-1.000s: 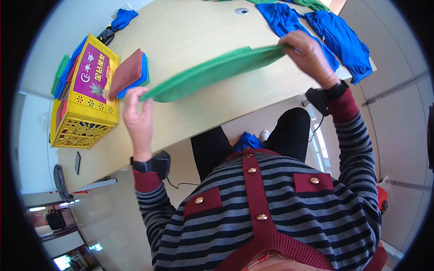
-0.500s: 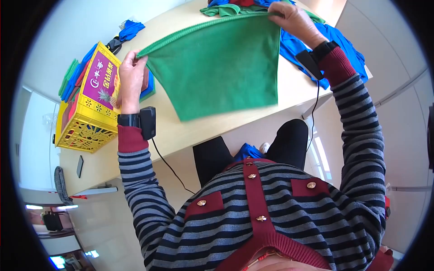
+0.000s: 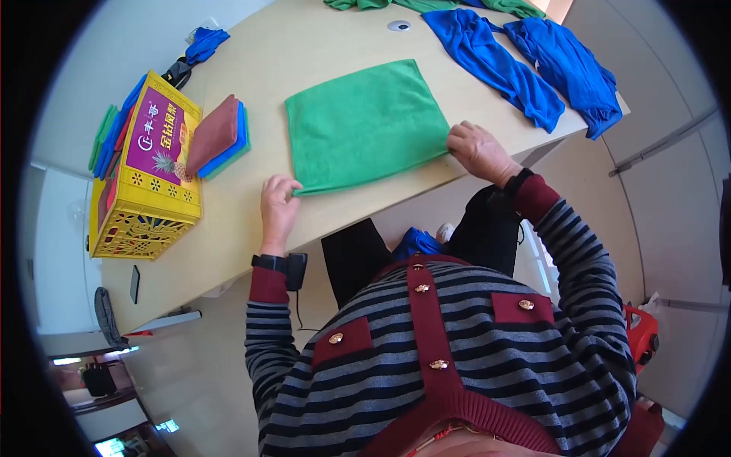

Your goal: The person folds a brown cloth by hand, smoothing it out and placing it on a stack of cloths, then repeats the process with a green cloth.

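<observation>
A green cloth (image 3: 364, 126) lies spread flat on the table in front of me, its near edge close to the table's front edge. My left hand (image 3: 279, 199) pinches its near left corner. At the near right corner, my right hand (image 3: 478, 151) grips the cloth between thumb and fingers. Left of the cloth is a small stack of folded cloths, with a brown cloth (image 3: 215, 135) on top and a blue cloth (image 3: 242, 135) below it.
A yellow crate (image 3: 145, 206) with folded cloths stands at the table's left. Crumpled blue cloths (image 3: 495, 65) lie at the right, and green cloths (image 3: 403, 4) at the far edge. A phone (image 3: 135, 284) rests near the left front edge of the table (image 3: 259, 61).
Both hands have come down toward me, bringing the green cloth from mid-air to flat on the table. My hands are now at its near corners.
</observation>
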The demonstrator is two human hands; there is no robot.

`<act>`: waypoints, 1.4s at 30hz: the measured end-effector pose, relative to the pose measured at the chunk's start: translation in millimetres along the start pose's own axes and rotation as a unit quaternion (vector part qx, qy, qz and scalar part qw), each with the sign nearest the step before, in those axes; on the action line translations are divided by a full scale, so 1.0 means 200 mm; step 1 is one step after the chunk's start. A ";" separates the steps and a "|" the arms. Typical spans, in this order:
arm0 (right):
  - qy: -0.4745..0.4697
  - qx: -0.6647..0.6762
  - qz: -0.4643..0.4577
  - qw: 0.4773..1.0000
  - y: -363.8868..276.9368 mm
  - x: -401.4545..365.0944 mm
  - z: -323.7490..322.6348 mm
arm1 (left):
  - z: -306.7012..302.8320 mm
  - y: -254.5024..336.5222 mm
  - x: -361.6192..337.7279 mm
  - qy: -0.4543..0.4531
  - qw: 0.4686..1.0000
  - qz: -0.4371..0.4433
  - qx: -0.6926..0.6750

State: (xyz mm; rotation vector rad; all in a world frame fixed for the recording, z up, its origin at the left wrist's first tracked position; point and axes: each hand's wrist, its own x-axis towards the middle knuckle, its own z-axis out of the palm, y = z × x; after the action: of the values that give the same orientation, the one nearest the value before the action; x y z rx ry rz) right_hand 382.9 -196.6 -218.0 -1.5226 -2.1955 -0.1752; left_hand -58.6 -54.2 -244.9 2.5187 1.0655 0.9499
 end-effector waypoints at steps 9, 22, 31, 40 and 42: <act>-0.039 0.023 0.017 0.999 -0.04 -0.17 -0.01 | 0.03 0.10 -0.17 -0.026 0.997 -0.062 -0.025; 0.006 0.088 0.129 0.988 -0.15 0.22 0.12 | 0.04 0.09 0.13 -0.061 0.998 -0.022 -0.024; -0.068 -0.052 0.215 0.973 -0.41 0.51 0.59 | 0.53 0.16 0.32 -0.132 0.957 -0.021 0.258; -0.038 -0.110 0.306 0.945 -0.12 0.21 0.43 | 0.44 0.07 0.21 -0.141 0.959 -0.076 0.234; -0.043 -0.111 0.304 0.945 -0.06 0.13 0.38 | 0.42 0.05 0.18 -0.135 0.960 -0.076 0.232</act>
State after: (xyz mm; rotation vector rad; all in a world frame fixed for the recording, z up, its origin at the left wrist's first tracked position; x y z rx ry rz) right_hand 341.6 -151.5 -272.2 -2.2922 -1.6990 -0.1589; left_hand 20.6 -33.9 -288.0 2.7588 1.5013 0.3230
